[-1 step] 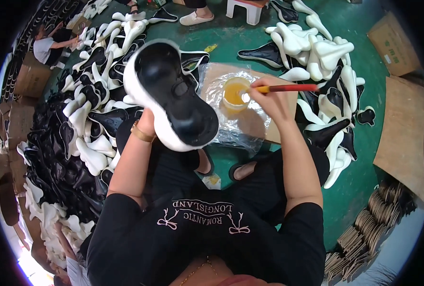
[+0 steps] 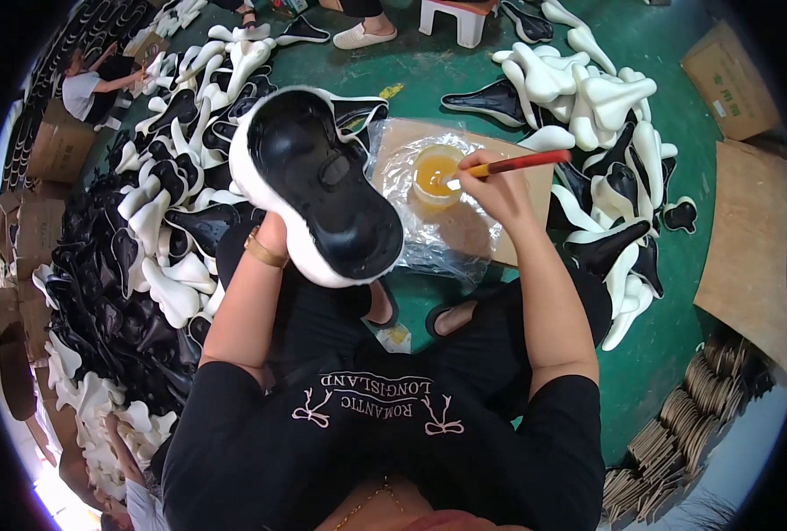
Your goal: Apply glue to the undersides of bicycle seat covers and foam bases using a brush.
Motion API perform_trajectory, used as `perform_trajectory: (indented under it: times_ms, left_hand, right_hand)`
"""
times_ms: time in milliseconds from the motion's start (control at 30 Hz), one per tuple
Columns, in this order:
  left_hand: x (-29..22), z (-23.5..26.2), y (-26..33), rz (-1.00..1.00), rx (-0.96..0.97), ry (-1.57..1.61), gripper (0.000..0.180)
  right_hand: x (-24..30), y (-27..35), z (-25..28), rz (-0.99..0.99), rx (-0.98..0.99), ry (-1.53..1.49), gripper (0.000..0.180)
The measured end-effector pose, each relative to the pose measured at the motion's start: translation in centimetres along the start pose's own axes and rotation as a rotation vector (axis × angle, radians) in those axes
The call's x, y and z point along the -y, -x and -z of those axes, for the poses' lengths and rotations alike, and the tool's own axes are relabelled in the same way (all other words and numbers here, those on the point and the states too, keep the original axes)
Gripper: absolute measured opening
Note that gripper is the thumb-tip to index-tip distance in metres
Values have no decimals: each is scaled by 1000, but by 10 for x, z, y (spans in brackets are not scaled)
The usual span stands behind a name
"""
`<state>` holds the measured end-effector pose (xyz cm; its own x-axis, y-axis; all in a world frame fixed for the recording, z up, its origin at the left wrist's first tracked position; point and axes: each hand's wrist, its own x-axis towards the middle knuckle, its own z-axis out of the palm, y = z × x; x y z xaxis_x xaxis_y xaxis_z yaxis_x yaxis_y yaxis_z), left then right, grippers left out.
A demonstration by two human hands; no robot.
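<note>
My left hand (image 2: 273,237) grips the white foam edge of a wide bicycle saddle (image 2: 318,177), its black shell facing up. The fingers beneath it are hidden. My right hand (image 2: 498,188) is closed around a brush (image 2: 526,162) with a red and yellow handle. The brush's pale tip points down-left, at the right rim of a round tub (image 2: 435,196) of yellow liquid. Whether the tip touches the liquid I cannot tell. The tub stands on clear plastic film (image 2: 402,150) spread over a cardboard sheet (image 2: 535,199), just right of the saddle.
White and black saddle parts lie heaped at the left (image 2: 159,257) and right (image 2: 619,102). Cardboard boxes (image 2: 737,81) and stacked brown pieces (image 2: 676,434) line the right side. A white stool (image 2: 453,19) stands ahead. Another person (image 2: 88,88) sits at the far left.
The saddle in my left hand has dropped slightly toward me. My right hand and the brush have shifted a little left and nearer to me.
</note>
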<state>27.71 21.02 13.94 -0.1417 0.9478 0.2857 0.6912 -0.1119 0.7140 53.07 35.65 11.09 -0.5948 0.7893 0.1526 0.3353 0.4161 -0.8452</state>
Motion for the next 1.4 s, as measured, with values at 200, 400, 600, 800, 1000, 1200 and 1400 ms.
perform_trajectory:
  times_ms: [200, 400, 600, 800, 1000, 1200, 1400]
  left_hand:
    - [-22, -9, 20, 34, 20, 239, 43]
    - [-30, -16, 28, 78, 42, 499, 42]
    - [-37, -22, 31, 129, 61, 750, 41]
    - [-54, -13, 17, -270, 76, 230, 38]
    - [-42, -18, 13, -264, 97, 226, 39]
    - [-36, -28, -4, -330, 44, 89, 42]
    - [-18, -29, -18, -338, 66, 0, 44]
  right_hand:
    - [28, -3, 37, -74, -170, -338, 11]
    - [41, 8, 36, 7, -94, -462, 10]
    - [43, 6, 42, -16, -54, -376, 11]
    - [50, 5, 44, -169, -63, -511, 7]
    - [53, 8, 42, -183, 134, -681, 6]
    - [27, -2, 32, -36, -67, -196, 7]
    - [17, -8, 19, -42, -85, -204, 7]
